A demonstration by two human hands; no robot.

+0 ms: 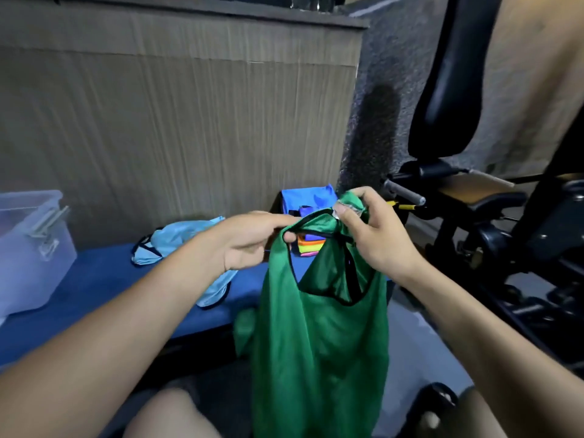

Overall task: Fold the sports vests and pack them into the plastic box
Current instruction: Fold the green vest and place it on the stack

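The green vest [319, 336] hangs in the air in front of the person, right of centre, held up by its shoulder straps with the body falling straight down past the knees. The left hand [252, 238] pinches one strap between thumb and curled fingers; the right hand [369, 235] bunches the other strap and some of the neckline in a closed grip, so both are grasping the vest. The hands sit close together at the same height, both forearms reaching forward, palms turned toward each other.

The step in hand looks like shaking the vest out and lining it up before folding. To do it well, I would move the two hands apart until the straps match and the black-trimmed neckline lies flat, since the cloth looks slippery and is twisted near the right hand.

Beyond the vest, a light blue vest [177, 245] lies crumpled on the blue desk [94, 286]. A stack of folded coloured vests [308, 246] sits at the desk's far right end, partly hidden by the hands. The clear plastic box [31, 248] stands at the left end, well apart from the hands. Black gym equipment [474, 200] fills the right side.
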